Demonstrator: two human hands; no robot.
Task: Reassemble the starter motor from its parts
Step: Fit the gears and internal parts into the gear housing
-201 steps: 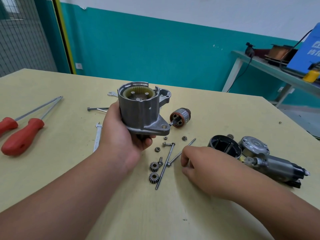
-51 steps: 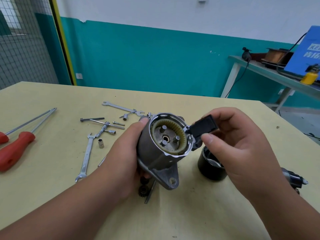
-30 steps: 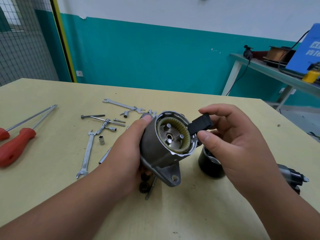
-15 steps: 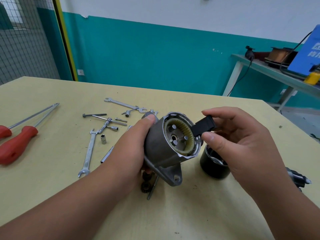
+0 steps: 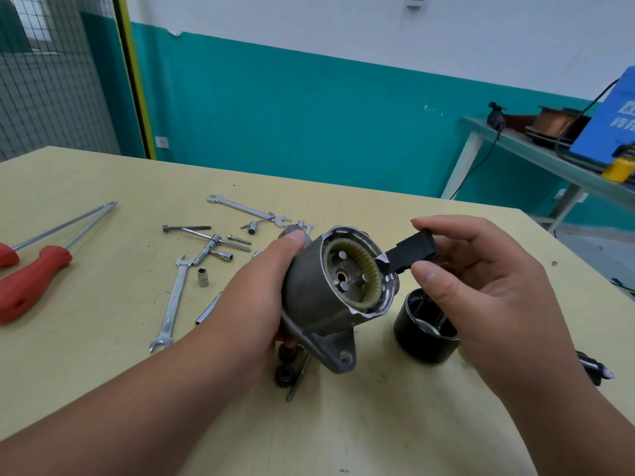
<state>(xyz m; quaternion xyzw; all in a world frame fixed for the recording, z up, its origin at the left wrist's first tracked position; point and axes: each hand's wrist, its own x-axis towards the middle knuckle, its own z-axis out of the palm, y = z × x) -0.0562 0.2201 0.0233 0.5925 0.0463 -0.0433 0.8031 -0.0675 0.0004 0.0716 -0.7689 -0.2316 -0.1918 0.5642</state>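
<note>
Well to the left of the aluminium housing (image 5: 319,304), 2 red-handled screwdrivers (image 5: 32,281) lie on the table (image 5: 103,372), and nearer the housing on that side lie spanners (image 5: 170,300) and loose sockets (image 5: 202,277). The left hand (image 5: 261,297) grips the housing from its left, fingers curled round the body and thumb on the upper rim, holding it off the table and tilted so its open mouth faces the camera. Inside it, a yellowish ring gear (image 5: 370,266) lines the wall around short pins and a central bore. Just beneath the housing, 2 small pinion gears (image 5: 284,372) and a long bolt (image 5: 298,379) lie on the table. At the housing's upper right rim a black plastic piece (image 5: 414,250) meets a notch in the edge (whether it is seated I cannot tell), pinched between thumb and fingers of the right hand (image 5: 488,304). Below and right of the housing stands a black cylindrical casing (image 5: 422,341). The step in hand looks like fitting the black piece into that notch. Next it probably needs lining up with the slot and pressing straight in while the left hand steadies the housing, before the gears go onto the pins.
</note>
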